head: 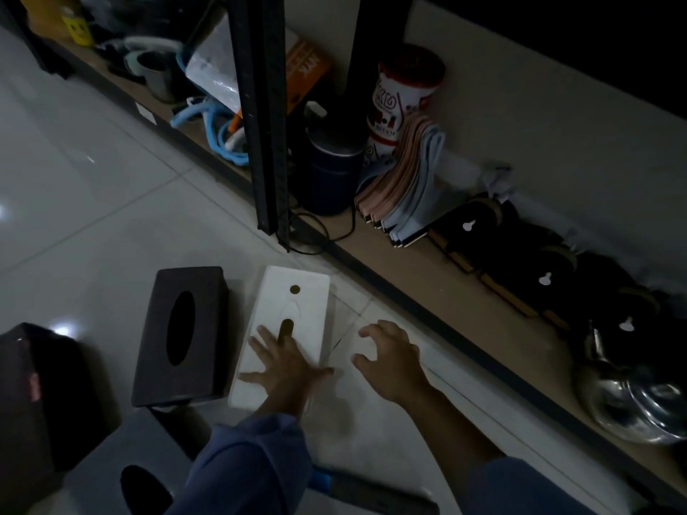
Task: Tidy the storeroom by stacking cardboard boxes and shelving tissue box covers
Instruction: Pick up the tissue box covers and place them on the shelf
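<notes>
Below, the white cover (312,317), slotted with a round hole, is touched by the spread left hand (286,366); the right hand (394,362) is held loosely curled, empty, beside it.

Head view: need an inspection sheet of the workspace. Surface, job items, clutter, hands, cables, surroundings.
Surface: white tiled floor, glossy, dimly lit.
Job's things: white tissue box cover lies flat on the floor, slot up; dark brown tissue box cover lies close on its left; grey cover at the bottom edge, partly cut off.
Clutter: dark box at the left edge.
Grippers: left hand rests flat on the white cover, fingers spread; right hand hovers over the floor beside it, fingers curled, holding nothing.
Cables: black cable loops by the shelf post.
Surroundings: low shelf board holds a pink and blue stack, dark canister and steel kettle.
</notes>
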